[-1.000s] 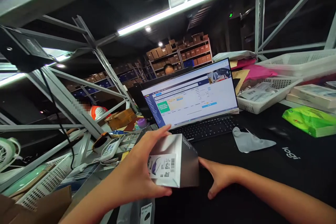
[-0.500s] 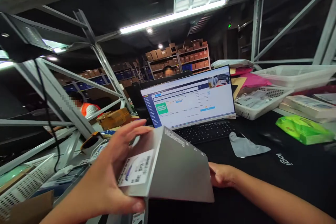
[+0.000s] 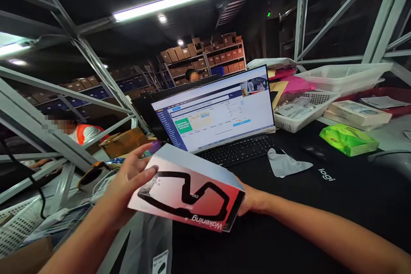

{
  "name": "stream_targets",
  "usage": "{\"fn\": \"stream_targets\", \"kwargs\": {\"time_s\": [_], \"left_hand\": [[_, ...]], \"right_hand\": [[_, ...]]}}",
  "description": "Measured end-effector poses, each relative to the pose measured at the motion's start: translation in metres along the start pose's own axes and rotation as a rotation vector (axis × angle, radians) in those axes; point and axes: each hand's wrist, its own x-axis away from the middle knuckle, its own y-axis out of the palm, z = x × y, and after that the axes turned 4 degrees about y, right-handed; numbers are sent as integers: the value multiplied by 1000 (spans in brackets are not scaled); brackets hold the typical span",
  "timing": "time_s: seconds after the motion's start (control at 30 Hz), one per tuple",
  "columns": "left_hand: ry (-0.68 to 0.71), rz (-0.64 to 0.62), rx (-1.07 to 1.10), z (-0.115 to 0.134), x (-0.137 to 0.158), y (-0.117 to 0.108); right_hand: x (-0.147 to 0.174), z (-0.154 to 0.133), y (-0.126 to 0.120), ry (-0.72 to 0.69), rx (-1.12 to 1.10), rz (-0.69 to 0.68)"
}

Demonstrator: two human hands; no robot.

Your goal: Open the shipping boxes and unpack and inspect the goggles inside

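Note:
A "Wakening" product box [image 3: 180, 197] is held up over the dark desk mat, its red and white printed face toward me and the lettering upside down. My left hand [image 3: 133, 182] grips its left end, with the thumb on the printed face. At the right end my right hand [image 3: 250, 201] is closed on the box; its fingers are mostly hidden behind it. Under my left forearm lies a grey plastic bag [image 3: 144, 239] with a small "Wakening" label [image 3: 160, 262].
A monitor [image 3: 212, 111] and black keyboard [image 3: 237, 150] stand behind the box. On the right are a grey cloth pouch [image 3: 287, 163], a green packet [image 3: 348, 139] and white baskets [image 3: 298, 124]. Metal rack bars [image 3: 96, 72] run on the left; a co-worker [image 3: 86, 130] is beyond them.
The box has been turned over from its plain grey side to its red printed face. My left thumb now rests on that face. The view has shifted slightly right and down.

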Motion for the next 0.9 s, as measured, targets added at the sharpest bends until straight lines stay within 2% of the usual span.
{"fn": "stream_targets", "kwargs": {"time_s": [0.07,0.13,0.33,0.47,0.73,0.9], "left_hand": [[-114,85,80,-17,4,4],[-159,154,97,-35,9,4],[-199,225,116,-75,29,-9],[-219,261,192,-97,45,-16],[-401,222,275,-126,61,-37],[-453,329,328,-137,73,-46]], "right_hand": [[2,-2,1,8,5,50],[3,-1,-3,71,-33,31],[2,17,-5,140,8,145],[4,21,6,194,92,142],[6,-2,21,259,277,256],[8,-27,14,317,339,253]]}}
